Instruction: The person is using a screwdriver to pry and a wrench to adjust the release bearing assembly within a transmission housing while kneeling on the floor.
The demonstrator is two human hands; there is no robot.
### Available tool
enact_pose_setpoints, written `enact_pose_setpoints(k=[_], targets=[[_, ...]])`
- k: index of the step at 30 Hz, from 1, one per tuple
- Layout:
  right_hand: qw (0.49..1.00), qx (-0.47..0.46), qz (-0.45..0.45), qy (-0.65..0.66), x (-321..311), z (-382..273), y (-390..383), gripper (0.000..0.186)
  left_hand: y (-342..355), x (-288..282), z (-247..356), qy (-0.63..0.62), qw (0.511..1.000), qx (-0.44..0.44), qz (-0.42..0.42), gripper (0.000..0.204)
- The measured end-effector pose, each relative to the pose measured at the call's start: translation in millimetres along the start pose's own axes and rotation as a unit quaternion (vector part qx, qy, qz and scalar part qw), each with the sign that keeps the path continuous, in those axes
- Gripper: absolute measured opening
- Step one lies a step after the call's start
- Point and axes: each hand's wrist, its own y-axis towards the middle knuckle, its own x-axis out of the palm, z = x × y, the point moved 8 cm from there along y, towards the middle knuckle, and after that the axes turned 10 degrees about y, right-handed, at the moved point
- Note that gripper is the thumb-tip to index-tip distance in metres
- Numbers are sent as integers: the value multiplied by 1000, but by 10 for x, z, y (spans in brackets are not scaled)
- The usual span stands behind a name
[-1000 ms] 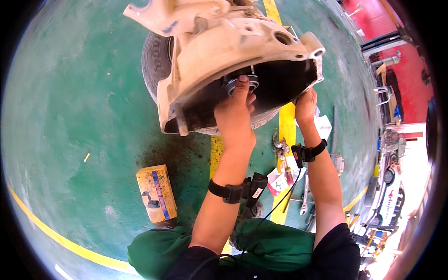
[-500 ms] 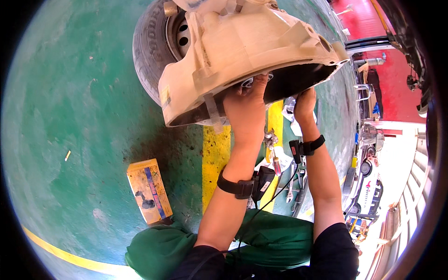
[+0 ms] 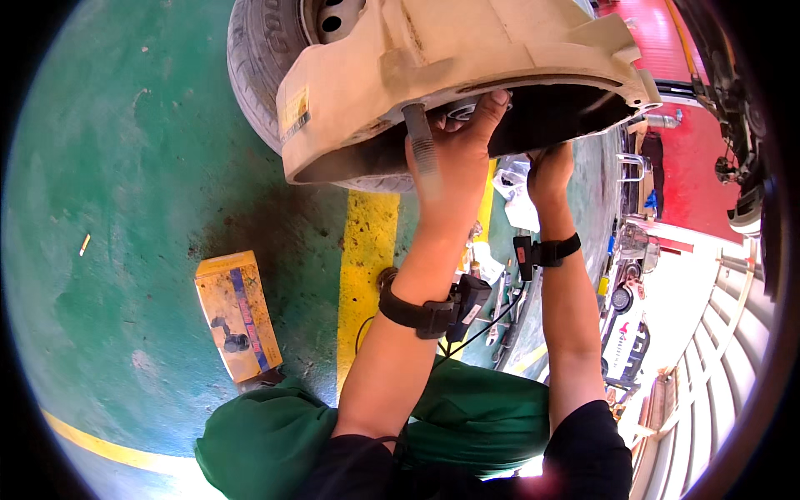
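Hands first: both of mine are raised to the underside of a big cream-coloured metal housing (image 3: 467,75) that fills the top of the view. My left hand (image 3: 454,158) presses against its lower edge, with the fingers (image 3: 492,104) curled up over the rim into the dark opening, so it is closed around the rim there. A grey threaded bolt (image 3: 421,146) hangs down from the housing just beside this hand, touching its thumb side. My right hand (image 3: 550,171) reaches up further right to the same dark edge; the fingertips are hidden inside, so I cannot tell if it is open or closed.

Both wrists wear a black strap (image 3: 417,315) with a small black device on it.

The housing sits in front of a tyre (image 3: 258,75) with a light steel rim, which stands on the green floor (image 3: 125,208). A yellow painted line (image 3: 367,258) runs on the floor below the housing. Left of it, well apart from my hands, a yellow cardboard box (image 3: 237,315) lies flat. My knees in green trousers (image 3: 267,442) are at the bottom.
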Motion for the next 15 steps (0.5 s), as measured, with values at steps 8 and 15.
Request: enact_pose_setpoints(k=[8,15], targets=[[1000,18,17,-11,-28,-9,15,33,27,13,11,-9,999,30,-22,37],[974,-93,-10,-209,2,-188,-6,38,13,-21,42,73,997,-20,33,38]])
